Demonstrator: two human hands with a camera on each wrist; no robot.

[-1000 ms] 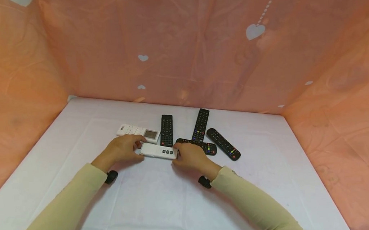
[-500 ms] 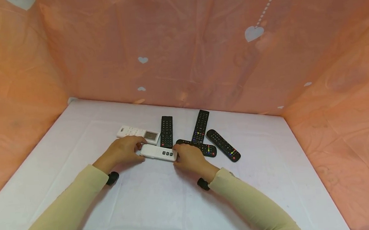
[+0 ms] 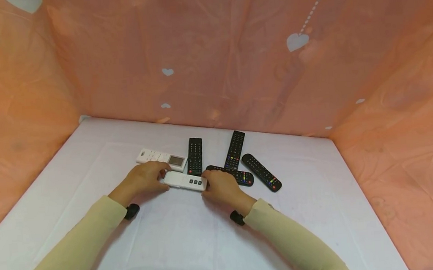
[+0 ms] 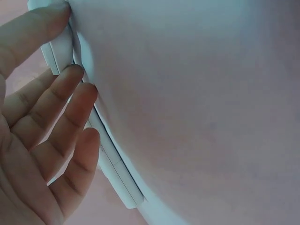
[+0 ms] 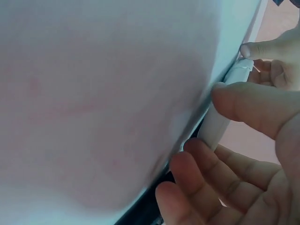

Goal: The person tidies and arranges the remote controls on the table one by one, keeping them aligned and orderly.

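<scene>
Free tabletop (image 3: 175,240) between sleeves (image 3: 72,244), remotes (image 3: 195,155) blocking beyond the hands (image 3: 222,188)

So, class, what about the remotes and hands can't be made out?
Head view: symbols on the three-button white remote, too small.
Head view: near edge of the white screen remote, partly hidden by the left hand.
Head view: part of the black remote nearest the right hand, which hides it.
Left wrist view: rest of the left hand, cut off left and below.
</scene>
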